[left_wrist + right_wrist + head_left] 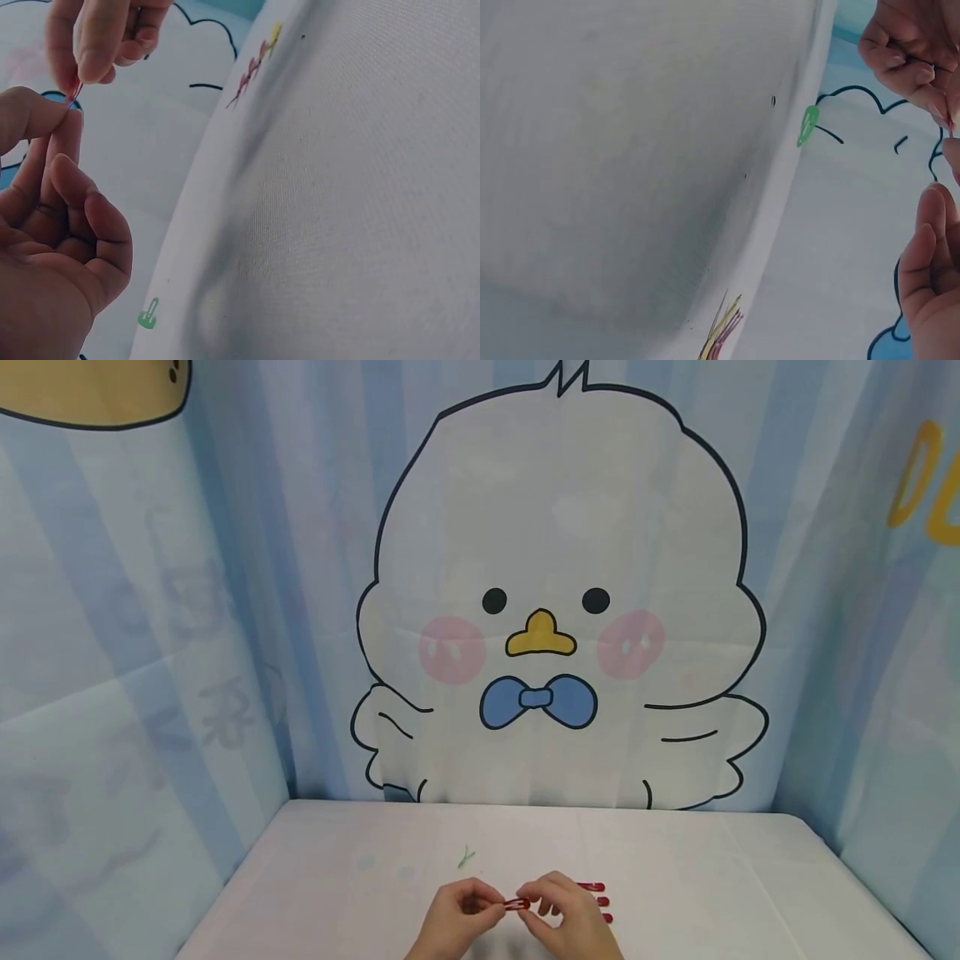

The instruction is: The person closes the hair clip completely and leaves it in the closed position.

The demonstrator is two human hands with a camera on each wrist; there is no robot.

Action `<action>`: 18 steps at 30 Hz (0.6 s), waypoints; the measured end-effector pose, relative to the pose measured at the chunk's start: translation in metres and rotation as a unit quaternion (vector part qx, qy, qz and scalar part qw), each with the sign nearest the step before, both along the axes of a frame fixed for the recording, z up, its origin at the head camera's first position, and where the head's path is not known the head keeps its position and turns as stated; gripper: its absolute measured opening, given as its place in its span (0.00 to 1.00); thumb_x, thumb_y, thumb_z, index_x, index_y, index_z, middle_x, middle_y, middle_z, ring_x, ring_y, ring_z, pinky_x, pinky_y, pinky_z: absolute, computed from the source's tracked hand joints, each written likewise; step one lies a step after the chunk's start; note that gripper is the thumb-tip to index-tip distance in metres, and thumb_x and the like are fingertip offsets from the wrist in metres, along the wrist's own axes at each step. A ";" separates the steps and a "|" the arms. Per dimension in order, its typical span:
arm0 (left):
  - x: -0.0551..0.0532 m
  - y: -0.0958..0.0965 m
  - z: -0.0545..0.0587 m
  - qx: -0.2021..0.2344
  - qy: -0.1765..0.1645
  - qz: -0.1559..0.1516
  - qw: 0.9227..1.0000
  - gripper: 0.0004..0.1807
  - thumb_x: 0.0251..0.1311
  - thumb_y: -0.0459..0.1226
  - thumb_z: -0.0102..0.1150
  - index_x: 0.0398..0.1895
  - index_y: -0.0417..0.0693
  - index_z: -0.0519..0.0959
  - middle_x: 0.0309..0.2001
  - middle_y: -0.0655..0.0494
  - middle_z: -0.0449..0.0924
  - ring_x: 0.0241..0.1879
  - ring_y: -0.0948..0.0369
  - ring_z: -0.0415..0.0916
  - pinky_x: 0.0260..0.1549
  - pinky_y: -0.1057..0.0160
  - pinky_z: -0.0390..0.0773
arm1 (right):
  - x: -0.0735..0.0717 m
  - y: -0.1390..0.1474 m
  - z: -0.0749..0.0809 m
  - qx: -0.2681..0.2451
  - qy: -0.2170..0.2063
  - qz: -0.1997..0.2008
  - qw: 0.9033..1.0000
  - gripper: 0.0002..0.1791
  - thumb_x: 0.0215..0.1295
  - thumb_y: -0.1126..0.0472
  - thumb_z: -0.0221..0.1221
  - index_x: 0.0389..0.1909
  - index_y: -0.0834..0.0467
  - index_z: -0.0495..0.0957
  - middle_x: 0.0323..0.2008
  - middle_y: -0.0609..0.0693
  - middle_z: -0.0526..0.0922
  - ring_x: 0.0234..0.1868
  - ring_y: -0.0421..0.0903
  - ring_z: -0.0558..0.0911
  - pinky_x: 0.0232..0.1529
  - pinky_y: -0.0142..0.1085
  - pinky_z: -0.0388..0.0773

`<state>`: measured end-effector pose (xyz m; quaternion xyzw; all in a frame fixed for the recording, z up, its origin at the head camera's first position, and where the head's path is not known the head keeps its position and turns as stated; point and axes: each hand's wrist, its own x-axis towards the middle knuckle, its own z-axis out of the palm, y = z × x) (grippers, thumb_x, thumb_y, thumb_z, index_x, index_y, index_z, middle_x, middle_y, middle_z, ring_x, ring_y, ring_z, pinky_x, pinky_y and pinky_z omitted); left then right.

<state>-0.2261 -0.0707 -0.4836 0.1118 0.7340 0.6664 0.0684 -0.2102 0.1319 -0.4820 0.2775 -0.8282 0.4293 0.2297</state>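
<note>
A red snap hair clip (517,904) is held above the table between both hands. My left hand (459,914) pinches its left end between thumb and index finger; in the left wrist view the other fingers of the left hand (60,232) are loosely curled. At the other end, the thumb and index finger of my right hand (566,914) grip the same clip. Only a thin red edge of the clip (73,91) shows between the fingertips there. A green hair clip (466,857) lies on the table beyond the left hand.
Several red hair clips (592,887) lie in a row beside the right hand, partly hidden by it. A yellow clip (277,34) is at the end of that row. The white table (337,860) meets a curtain (540,760) with a cartoon bird at the back.
</note>
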 end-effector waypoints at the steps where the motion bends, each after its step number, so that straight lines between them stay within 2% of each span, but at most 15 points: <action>1: 0.000 0.000 0.000 -0.001 -0.003 0.000 1.000 0.05 0.58 0.30 0.68 0.36 0.36 0.84 0.29 0.56 0.82 0.29 0.61 0.76 0.30 0.64 0.76 | 0.000 0.000 0.000 0.002 0.006 0.002 1.000 0.11 0.55 0.67 0.73 0.37 0.53 0.84 0.33 0.38 0.79 0.28 0.32 0.74 0.23 0.33 0.74; 5: -0.001 0.000 0.000 -0.004 -0.008 -0.005 1.000 0.05 0.59 0.30 0.68 0.36 0.37 0.84 0.30 0.55 0.82 0.30 0.61 0.76 0.31 0.63 0.75 | -0.001 0.001 0.000 0.001 0.022 0.009 1.000 0.12 0.54 0.68 0.73 0.36 0.51 0.84 0.32 0.38 0.79 0.28 0.33 0.74 0.23 0.32 0.74; 9: -0.004 -0.002 0.000 -0.006 0.001 -0.014 1.000 0.06 0.60 0.30 0.67 0.39 0.37 0.84 0.32 0.55 0.82 0.32 0.60 0.76 0.32 0.62 0.75 | -0.002 0.006 -0.001 -0.001 0.021 0.010 1.000 0.13 0.53 0.68 0.73 0.35 0.50 0.84 0.31 0.38 0.80 0.28 0.34 0.75 0.24 0.32 0.74; 14: -0.010 -0.010 0.000 -0.026 0.012 0.003 1.000 0.08 0.61 0.30 0.66 0.43 0.36 0.82 0.35 0.56 0.82 0.34 0.59 0.76 0.33 0.62 0.76 | -0.002 0.016 0.004 0.008 -0.043 -0.012 0.999 0.09 0.56 0.64 0.73 0.35 0.49 0.84 0.31 0.38 0.81 0.28 0.33 0.74 0.26 0.32 0.73; 18: -0.015 -0.017 0.000 -0.044 0.023 0.028 0.998 0.09 0.61 0.30 0.66 0.43 0.36 0.82 0.35 0.56 0.81 0.35 0.59 0.76 0.33 0.63 0.75 | -0.003 0.023 0.005 0.008 -0.059 -0.028 0.998 0.10 0.55 0.65 0.73 0.34 0.50 0.84 0.31 0.37 0.81 0.27 0.34 0.74 0.26 0.32 0.73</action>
